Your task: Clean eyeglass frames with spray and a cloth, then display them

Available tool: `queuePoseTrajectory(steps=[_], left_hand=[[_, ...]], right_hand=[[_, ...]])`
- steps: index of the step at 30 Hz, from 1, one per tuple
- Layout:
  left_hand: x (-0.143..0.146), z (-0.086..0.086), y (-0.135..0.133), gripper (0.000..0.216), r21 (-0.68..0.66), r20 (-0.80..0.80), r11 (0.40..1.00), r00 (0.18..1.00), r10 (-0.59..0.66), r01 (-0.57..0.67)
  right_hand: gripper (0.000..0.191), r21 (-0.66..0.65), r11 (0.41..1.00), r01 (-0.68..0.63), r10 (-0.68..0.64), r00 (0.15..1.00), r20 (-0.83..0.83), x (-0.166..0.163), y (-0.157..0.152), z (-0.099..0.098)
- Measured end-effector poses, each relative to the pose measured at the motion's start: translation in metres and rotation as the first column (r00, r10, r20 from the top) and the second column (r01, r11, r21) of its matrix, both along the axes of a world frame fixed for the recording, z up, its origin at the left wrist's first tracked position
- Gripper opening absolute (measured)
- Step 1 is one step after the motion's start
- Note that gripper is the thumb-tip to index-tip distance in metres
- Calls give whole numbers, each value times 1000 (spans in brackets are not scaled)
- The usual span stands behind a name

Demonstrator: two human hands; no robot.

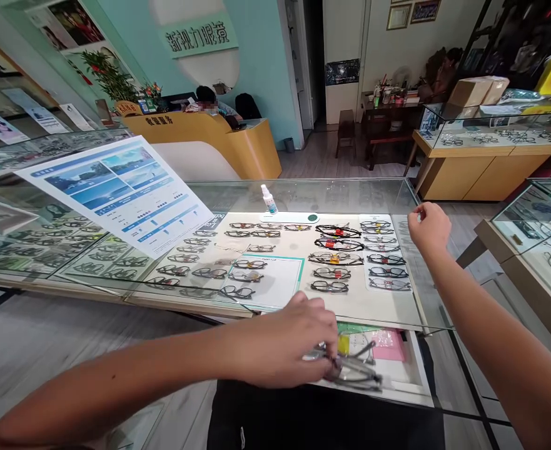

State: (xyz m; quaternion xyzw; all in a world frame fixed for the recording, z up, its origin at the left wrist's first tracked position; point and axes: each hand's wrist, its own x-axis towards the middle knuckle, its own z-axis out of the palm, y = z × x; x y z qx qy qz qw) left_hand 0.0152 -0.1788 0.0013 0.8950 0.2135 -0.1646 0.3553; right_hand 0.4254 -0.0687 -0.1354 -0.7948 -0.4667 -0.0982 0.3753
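My left hand (pixel 298 340) is pinched on eyeglasses (pixel 357 370) with dark and clear frames, held low over an open drawer (pixel 413 359). Motion blurs them, so I cannot tell how many pairs are gripped. Inside the drawer lie a pink packet (pixel 388 345) and a yellow piece (pixel 343 344). By the right end of the glass counter (pixel 303 194), my right hand (pixel 429 228) has its fingers curled; whether they hold anything is hidden. Under the glass, several rows of spectacles (pixel 335 259) lie on a pale surface, some with red or orange tags.
On the counter top are a white spray bottle (pixel 269 200) and a large printed sheet (pixel 125 190). Another glass case (pixel 538 231) stands at the right. Farther back are a yellow reception desk (pixel 256 147) with a person behind it, and a stool (pixel 346 131).
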Motion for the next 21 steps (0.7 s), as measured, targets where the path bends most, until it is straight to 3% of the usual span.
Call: queuePoseTrajectory(steps=[4, 7, 10, 14, 17, 21], left_hand=[[19, 40, 30, 23, 174, 111, 980, 991, 77, -95], [39, 46, 76, 30, 391, 200, 908, 977, 75, -150], [62, 32, 132, 30, 552, 253, 806, 964, 83, -214], [93, 0, 199, 24, 632, 238, 739, 966, 100, -232], [111, -23, 231, 20, 658, 201, 726, 976, 83, -198], [128, -46, 252, 21, 641, 165, 747, 982, 92, -178]], right_hand=[[7, 8, 1000, 13, -13, 1000, -13, 1, 1, -1], [7, 13, 1000, 22, -22, 1000, -15, 1, 1, -2], [7, 7, 1000, 19, -19, 1000, -13, 0, 1, -1], [8, 1, 1000, 16, -16, 1000, -19, -1, 0, 1], [8, -13, 1000, 5, -5, 1000, -26, 0, 1, 1], [8, -40, 999, -6, 5, 999, -36, 2, 2, 1]])
